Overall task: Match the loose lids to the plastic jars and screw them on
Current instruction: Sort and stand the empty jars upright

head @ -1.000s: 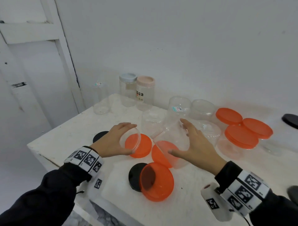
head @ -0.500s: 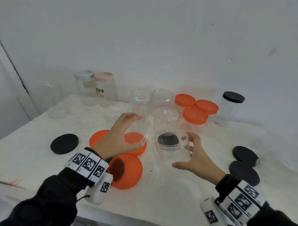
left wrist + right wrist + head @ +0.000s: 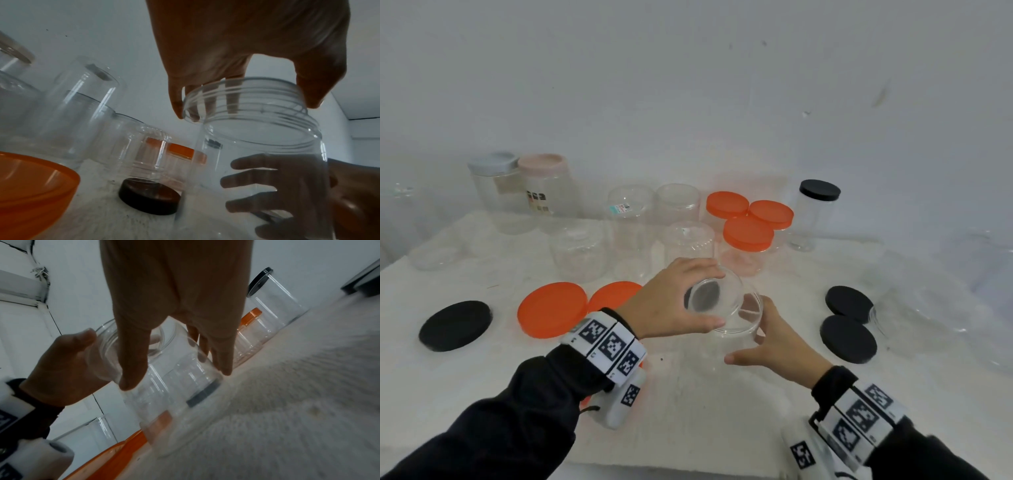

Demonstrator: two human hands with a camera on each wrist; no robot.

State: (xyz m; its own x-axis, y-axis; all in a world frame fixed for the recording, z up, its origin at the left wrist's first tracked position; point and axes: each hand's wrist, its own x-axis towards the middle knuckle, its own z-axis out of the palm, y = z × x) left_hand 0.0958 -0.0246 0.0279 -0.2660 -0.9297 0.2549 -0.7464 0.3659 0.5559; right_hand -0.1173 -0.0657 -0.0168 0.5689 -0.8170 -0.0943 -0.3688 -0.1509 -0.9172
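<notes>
A clear lidless plastic jar [image 3: 748, 310] stands upright on the white table [image 3: 705, 411], front centre. My left hand [image 3: 717, 298] grips its threaded neck [image 3: 246, 104] from above, fingers on one side and thumb on the other. My right hand [image 3: 750, 330] holds the jar's body from the right, and shows through the wall in the left wrist view. A black lid [image 3: 148, 196] lies on the table just behind the jar. Two loose orange lids [image 3: 553, 308] lie to the left, partly hidden by my left wrist.
Loose black lids lie at the left [image 3: 455, 325] and right [image 3: 847, 339]. Several open clear jars [image 3: 578, 253] stand behind. Orange-lidded jars [image 3: 748, 233], a black-lidded jar [image 3: 818, 212] and grey- and pink-lidded jars [image 3: 544, 185] line the back wall. Another clear jar [image 3: 928, 308] sits far right.
The right hand has set the tilted jar upright. The left hand has moved right from over the orange lids and taken the jar's neck.
</notes>
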